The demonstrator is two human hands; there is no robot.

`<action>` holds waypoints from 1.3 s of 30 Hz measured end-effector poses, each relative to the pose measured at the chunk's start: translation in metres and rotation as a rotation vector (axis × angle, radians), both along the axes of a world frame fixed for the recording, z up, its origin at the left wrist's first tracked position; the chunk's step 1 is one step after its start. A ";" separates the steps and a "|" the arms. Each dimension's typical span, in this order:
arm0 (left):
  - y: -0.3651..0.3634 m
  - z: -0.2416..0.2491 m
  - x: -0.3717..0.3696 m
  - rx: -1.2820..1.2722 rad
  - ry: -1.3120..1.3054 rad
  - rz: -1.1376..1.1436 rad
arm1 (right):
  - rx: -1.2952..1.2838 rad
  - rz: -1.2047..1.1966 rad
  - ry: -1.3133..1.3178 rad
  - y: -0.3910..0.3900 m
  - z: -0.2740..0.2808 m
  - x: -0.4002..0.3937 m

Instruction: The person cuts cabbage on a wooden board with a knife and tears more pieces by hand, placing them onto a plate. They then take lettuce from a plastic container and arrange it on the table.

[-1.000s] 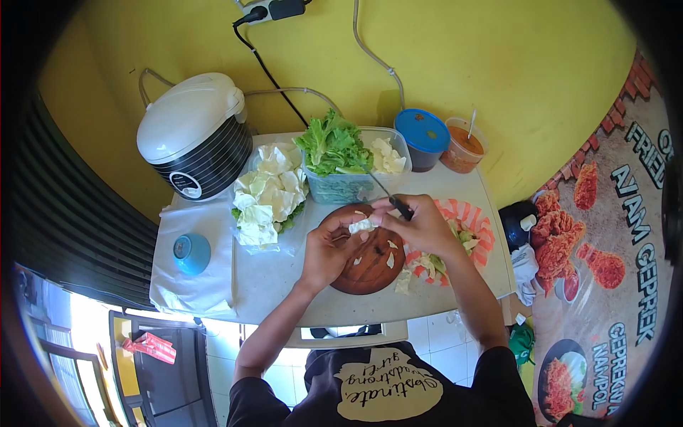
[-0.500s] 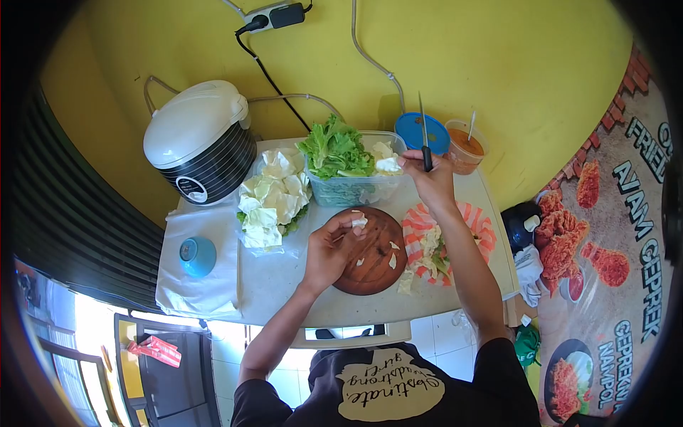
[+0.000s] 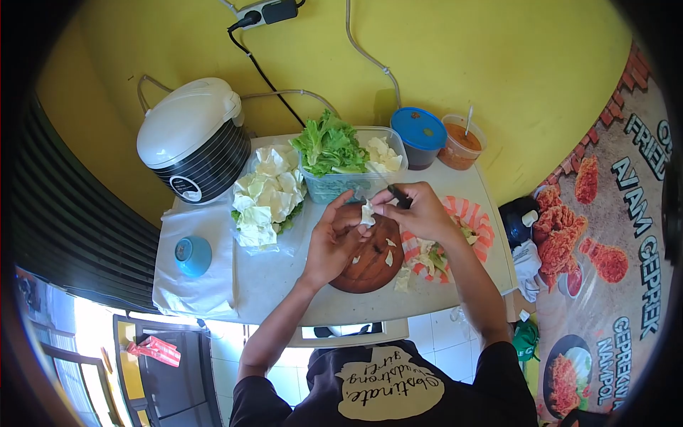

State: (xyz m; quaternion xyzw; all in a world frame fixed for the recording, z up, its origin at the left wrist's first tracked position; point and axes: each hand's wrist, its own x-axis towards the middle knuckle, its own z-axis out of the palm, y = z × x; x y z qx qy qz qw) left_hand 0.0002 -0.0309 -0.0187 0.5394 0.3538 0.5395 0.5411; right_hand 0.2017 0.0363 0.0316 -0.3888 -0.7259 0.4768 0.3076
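Note:
My left hand point(image 3: 333, 245) is over the left part of the round brown board point(image 3: 370, 274), its fingers holding a small pale leaf piece point(image 3: 368, 214). My right hand point(image 3: 420, 211) holds a knife by its black handle point(image 3: 400, 196), and its fingertips touch the same piece. The blade points up and left, blurred, in front of the clear tub. Several pale scraps lie on the board. Behind it, the tub point(image 3: 345, 186) holds green lettuce point(image 3: 329, 146) and pale cabbage pieces point(image 3: 384, 154). Right of the board is a red-and-white striped plate point(image 3: 478, 220) with leaf scraps.
Cabbage leaves point(image 3: 265, 196) lie on plastic at the left, near a blue cup point(image 3: 193, 255) and a rice cooker point(image 3: 196, 142). A blue-lidded container point(image 3: 419, 135) and a tub of orange sauce point(image 3: 461, 148) stand at the back right of the table point(image 3: 284, 299).
My right hand has moved down and left from the clear tub to my left hand, and the knife has tilted from upright to leftward. The view has shifted slightly.

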 end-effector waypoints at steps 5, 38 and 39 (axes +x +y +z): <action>0.003 0.002 -0.001 0.031 0.003 0.013 | 0.062 0.041 0.008 0.000 0.004 -0.006; -0.017 -0.029 0.037 0.522 1.081 0.124 | 0.206 -0.522 -0.002 -0.015 -0.020 0.018; -0.016 -0.023 0.036 0.524 1.047 0.129 | 0.214 -0.524 0.004 -0.001 -0.017 0.016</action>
